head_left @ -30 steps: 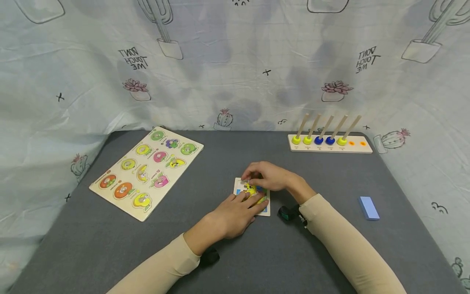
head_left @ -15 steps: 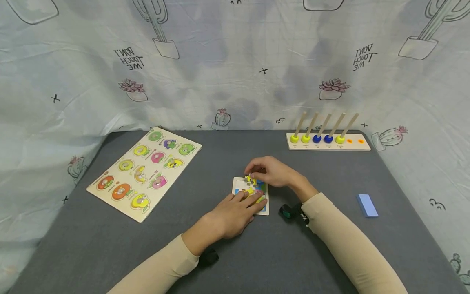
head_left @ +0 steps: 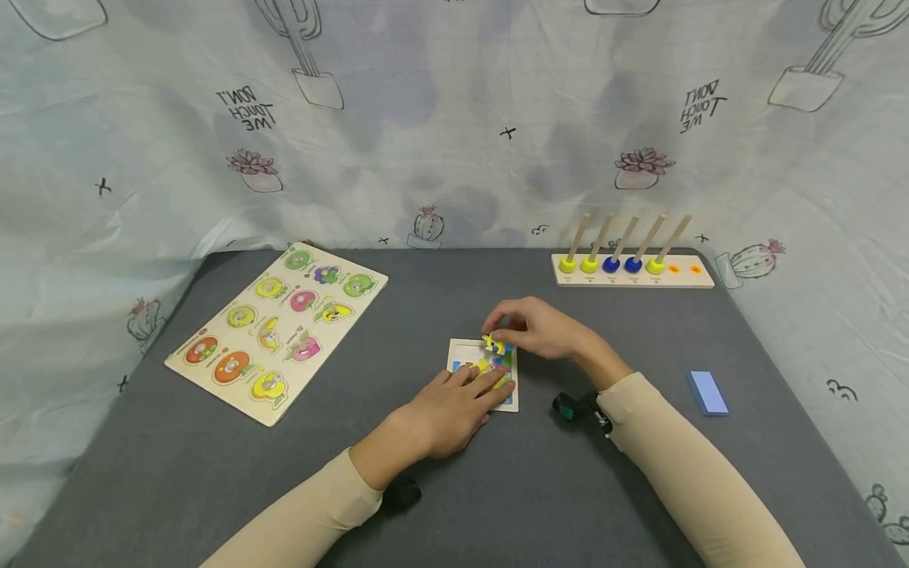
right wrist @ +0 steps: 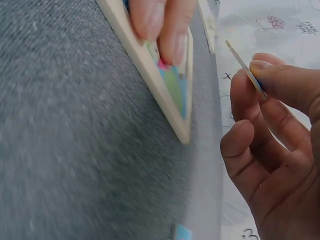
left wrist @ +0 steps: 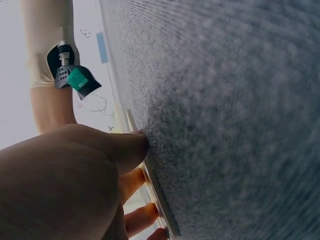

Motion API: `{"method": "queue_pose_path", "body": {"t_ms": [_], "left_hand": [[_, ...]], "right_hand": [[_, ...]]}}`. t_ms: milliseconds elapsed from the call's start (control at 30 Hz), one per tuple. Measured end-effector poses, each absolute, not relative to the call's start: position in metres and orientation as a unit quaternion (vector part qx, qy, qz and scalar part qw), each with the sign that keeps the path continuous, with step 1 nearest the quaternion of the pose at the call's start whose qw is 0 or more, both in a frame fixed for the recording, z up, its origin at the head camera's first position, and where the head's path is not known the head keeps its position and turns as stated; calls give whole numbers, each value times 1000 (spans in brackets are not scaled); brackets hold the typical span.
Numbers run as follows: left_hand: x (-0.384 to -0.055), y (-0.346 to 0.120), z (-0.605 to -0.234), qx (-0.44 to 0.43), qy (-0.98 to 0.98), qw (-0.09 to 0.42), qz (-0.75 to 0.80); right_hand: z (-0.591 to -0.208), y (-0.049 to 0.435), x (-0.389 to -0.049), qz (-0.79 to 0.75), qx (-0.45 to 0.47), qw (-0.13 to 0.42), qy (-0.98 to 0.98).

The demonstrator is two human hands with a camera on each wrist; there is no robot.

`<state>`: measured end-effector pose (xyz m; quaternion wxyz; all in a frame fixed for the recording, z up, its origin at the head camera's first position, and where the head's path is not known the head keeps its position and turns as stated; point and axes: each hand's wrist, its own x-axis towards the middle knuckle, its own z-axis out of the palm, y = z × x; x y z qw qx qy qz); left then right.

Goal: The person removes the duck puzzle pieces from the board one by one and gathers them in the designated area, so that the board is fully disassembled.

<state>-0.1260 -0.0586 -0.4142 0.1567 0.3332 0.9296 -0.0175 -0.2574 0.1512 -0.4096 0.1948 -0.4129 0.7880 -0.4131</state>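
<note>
A small framed jigsaw puzzle [head_left: 461,348] with a colourful picture lies mid-table, its upper left corner showing bare backing. My left hand [head_left: 454,414] rests across its lower part with fingers extended, covering much of the picture. In the left wrist view, the thumb [left wrist: 131,150] lies at the edge of the frame [left wrist: 162,202]. Above the puzzle's top right, my right hand [head_left: 536,327] pinches a yellow and blue jigsaw piece [head_left: 493,345] between thumb and fingertips. The right wrist view shows this thin piece [right wrist: 242,64] edge-on, held clear of the frame [right wrist: 150,80].
To the left lies a large wooden fruit peg board [head_left: 287,371]. A wooden stacking rack [head_left: 632,280] with several upright pegs and yellow and blue beads stands at the back right. A light blue block [head_left: 708,393] lies on the right. A patterned cloth [head_left: 454,118] hangs behind the table.
My right hand has lifted the jigsaw piece out of the puzzle's upper part and moved a little right with it, exposing bare backing. My left hand stays on the puzzle.
</note>
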Motion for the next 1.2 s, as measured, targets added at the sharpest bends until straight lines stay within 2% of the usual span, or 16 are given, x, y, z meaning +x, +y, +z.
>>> {"method": "queue_pose_path", "body": {"t_ms": [267,700,1200], "left_hand": [[-126,-59,-412,341,928,150,-15],[-126,-61,-413,337,929,153,-4],[-124,-59,-413,335,931,146,0]], "right_hand": [[-394,170,-253,-405,-400,176,803],[-389,197,-248,-392,-390,167,816],[-384,235,-244,-364,-388,110,839]]}}
